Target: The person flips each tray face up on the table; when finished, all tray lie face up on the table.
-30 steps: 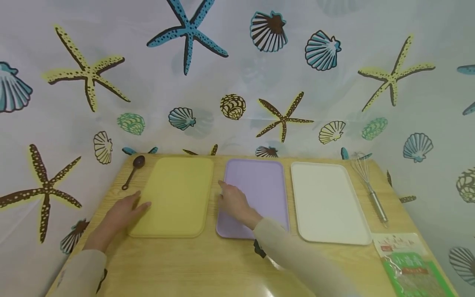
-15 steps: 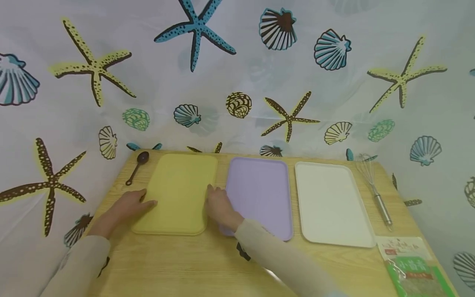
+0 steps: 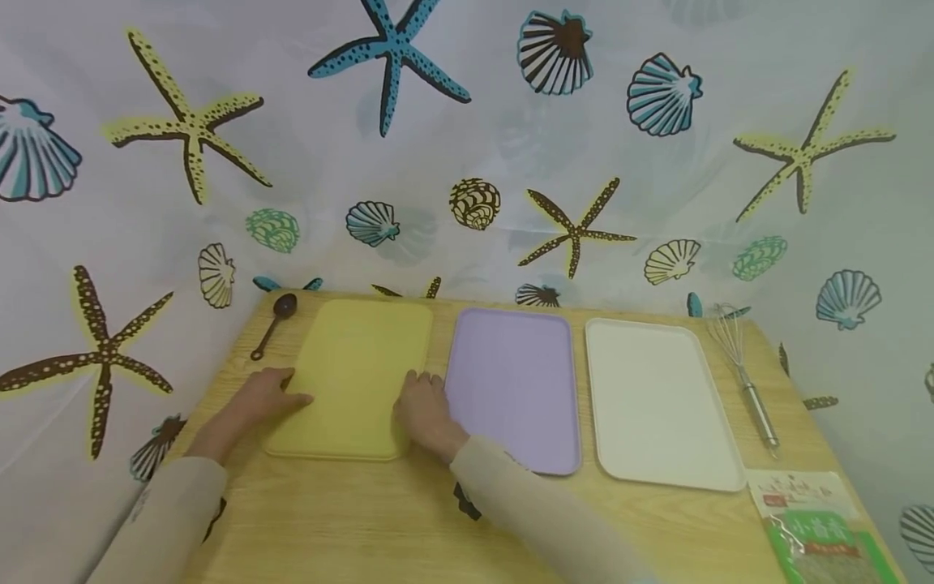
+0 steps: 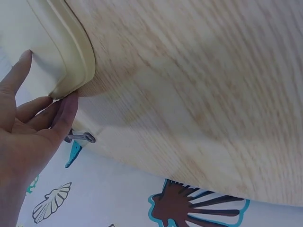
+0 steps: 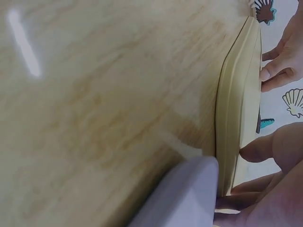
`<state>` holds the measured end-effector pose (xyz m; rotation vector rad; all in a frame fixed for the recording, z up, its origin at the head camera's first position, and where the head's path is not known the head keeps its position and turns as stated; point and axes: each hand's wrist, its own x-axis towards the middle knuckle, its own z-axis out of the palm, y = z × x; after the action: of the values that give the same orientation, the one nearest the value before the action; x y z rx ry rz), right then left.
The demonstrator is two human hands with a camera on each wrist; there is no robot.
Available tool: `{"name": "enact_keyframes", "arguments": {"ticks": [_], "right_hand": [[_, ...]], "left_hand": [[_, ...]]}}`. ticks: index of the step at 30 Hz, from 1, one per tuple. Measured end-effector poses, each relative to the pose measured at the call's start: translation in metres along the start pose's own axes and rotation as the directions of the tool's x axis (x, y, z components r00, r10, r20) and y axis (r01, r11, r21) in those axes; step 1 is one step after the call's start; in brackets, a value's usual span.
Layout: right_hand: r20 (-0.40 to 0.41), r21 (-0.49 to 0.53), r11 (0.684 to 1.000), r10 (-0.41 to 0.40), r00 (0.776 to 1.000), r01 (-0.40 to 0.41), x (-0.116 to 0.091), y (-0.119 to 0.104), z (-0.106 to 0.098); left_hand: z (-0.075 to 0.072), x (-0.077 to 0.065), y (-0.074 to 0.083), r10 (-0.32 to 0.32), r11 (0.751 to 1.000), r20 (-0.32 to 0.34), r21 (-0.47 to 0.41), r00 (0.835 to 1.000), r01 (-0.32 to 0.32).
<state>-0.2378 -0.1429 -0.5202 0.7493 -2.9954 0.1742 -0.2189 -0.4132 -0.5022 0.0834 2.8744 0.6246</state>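
A yellow rectangular tray (image 3: 357,365) lies flat on the left side of the table. My left hand (image 3: 251,405) holds its left edge, thumb over the top; in the left wrist view, the fingers (image 4: 64,116) meet the outer rim near a corner. My right hand (image 3: 429,414) grips the opposite edge. Seen from the right wrist, its thumb (image 5: 258,149) lies on the upper face and the other fingers reach the side. Right beside that hand is a lavender tray (image 3: 518,389), its lower left part hidden behind the hand and sleeve.
Farther right lies a white tray (image 3: 660,397), then a wire whisk (image 3: 755,405) with a metal handle. A green and white food packet (image 3: 813,527) is at the front right. At the back left rests a dark spoon (image 3: 273,328). Patterned cloth (image 3: 467,122) rises behind the table (image 3: 314,519).
My right hand has moved left from over the lavender tray to the yellow tray's right edge and taken hold there. The left hand stays at the left edge. The head view has shifted slightly.
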Motion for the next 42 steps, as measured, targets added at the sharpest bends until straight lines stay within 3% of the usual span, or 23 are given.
{"name": "enact_keyframes", "arguments": {"ticks": [5, 8, 10, 14, 20, 23, 29, 34, 40, 42], "right_hand": [[-0.055, 0.08, 0.997, 0.014, 0.998, -0.01, -0.004, -0.001, 0.0], [-0.039, 0.237, 0.971, 0.045, 0.998, -0.035, -0.004, 0.0, 0.0], [-0.015, 0.352, 0.935, 0.058, 0.998, -0.049, -0.003, 0.001, -0.003], [0.063, 0.542, 0.833, 0.09, 0.994, -0.11, -0.003, 0.004, -0.009], [0.147, 0.684, 0.701, 0.14, 0.979, -0.202, -0.005, 0.006, -0.013], [0.121, 0.733, 0.654, 0.149, 0.981, -0.189, -0.006, 0.007, -0.017], [-0.041, 0.811, 0.583, 0.149, 0.988, -0.054, -0.003, 0.017, -0.028], [0.029, 0.863, 0.49, 0.197, 0.98, -0.124, -0.002, 0.026, -0.034], [0.07, 0.865, 0.468, 0.24, 0.968, -0.179, 0.002, 0.03, -0.037], [0.082, 0.881, 0.435, 0.244, 0.966, -0.185, 0.003, 0.031, -0.037]], "left_hand": [[0.002, -0.004, 0.002, 0.011, 0.999, -0.035, -0.03, 0.999, -0.012], [0.006, -0.003, -0.001, 0.008, 0.999, -0.055, -0.041, 0.998, -0.01], [0.009, -0.002, -0.002, -0.002, 0.999, -0.067, -0.039, 0.998, -0.001], [0.012, -0.002, 0.0, -0.032, 0.999, -0.091, -0.036, 0.995, 0.029], [0.014, -0.002, 0.001, -0.058, 0.998, -0.12, -0.044, 0.991, 0.053], [0.014, -0.003, 0.0, -0.055, 0.996, -0.122, -0.075, 0.991, 0.046], [0.012, -0.007, -0.003, -0.026, 0.991, -0.11, -0.133, 0.994, 0.012], [0.012, -0.013, -0.002, -0.004, 0.985, -0.083, -0.173, 0.997, -0.011], [0.011, -0.023, 0.0, 0.013, 0.976, -0.065, -0.218, 0.998, -0.027], [0.011, -0.026, -0.001, 0.01, 0.97, -0.063, -0.24, 0.998, -0.025]]}}
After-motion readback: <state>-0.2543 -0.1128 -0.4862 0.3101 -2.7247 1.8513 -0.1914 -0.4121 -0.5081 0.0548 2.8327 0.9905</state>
